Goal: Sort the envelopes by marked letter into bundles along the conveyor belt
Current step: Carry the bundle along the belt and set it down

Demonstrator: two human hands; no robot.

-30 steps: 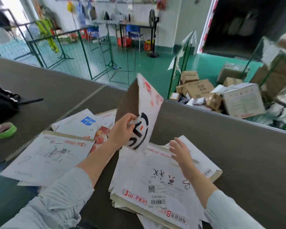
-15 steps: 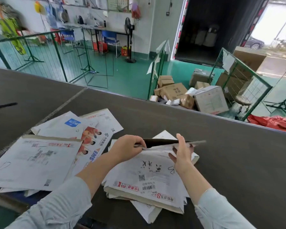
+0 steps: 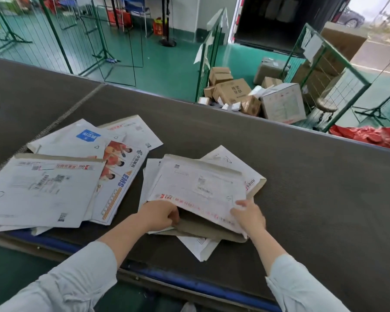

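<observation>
On the conveyor belt [image 3: 302,188], beside the left bundle [image 3: 43,188], the right bundle [image 3: 198,246] is shown with its top envelope [image 3: 189,183] pinched at the near edge by left grip [image 3: 160,216] and right grip [image 3: 249,215], arguably best lowered flat and squared once its mark is read.

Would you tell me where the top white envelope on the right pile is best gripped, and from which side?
Take the top white envelope by its near edge, probably, from the person's side: that edge is raised off the brown envelope below, leaving room for fingers underneath. The left hand and right hand grip it there.
</observation>
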